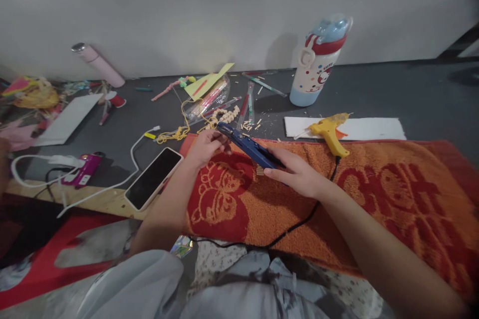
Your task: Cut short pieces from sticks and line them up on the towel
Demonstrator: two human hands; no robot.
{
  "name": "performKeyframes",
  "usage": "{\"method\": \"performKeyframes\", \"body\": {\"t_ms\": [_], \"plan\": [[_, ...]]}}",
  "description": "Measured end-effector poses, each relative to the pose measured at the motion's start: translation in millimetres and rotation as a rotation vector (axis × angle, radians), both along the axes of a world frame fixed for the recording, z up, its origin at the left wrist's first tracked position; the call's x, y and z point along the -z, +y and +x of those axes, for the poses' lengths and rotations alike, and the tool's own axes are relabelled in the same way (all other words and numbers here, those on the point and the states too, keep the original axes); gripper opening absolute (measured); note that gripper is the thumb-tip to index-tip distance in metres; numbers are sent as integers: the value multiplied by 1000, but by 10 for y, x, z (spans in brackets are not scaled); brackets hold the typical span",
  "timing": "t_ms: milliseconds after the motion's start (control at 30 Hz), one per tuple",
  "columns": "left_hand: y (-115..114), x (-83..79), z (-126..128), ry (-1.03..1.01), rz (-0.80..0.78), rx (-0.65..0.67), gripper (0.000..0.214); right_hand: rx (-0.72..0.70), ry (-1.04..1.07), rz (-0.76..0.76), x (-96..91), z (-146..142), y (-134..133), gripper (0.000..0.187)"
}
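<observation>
Right hand [297, 173] grips blue tool [250, 145] — left hand [208, 146] curled near its tip.

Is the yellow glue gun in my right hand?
No, the right hand holds a blue tool, while the glue gun lies partly on the white board.

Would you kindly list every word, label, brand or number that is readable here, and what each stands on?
"CUTE", as best I can read it: on the white and blue bottle.
Large red lettering on the orange towel: too unclear to read surely.
White labels on the purple device: too small to read.
</observation>
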State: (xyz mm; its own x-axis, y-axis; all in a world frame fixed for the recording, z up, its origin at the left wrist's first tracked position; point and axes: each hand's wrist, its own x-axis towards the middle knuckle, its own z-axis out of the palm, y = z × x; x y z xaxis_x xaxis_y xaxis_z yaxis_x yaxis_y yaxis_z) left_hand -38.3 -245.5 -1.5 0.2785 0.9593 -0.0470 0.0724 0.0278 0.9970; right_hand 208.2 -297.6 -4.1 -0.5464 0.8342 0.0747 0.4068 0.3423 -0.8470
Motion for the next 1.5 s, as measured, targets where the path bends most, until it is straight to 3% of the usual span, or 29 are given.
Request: {"method": "performKeyframes", "body": {"t_ms": [500,800,1100,1500], "plan": [[16,50,-21,-14,28,-13,28,32,-54,-12,-32,-35,-12,32],[-37,-97,12,-122,-180,35,19,-9,2,11,-39,0,-10,44],[-11,-63,-40,-274,-330,58,16,-33,11,28,-19,8,4,45],[-31,-95,-4,-232,-282,21,17,-20,9,11,-31,-26,-7,33]]}}
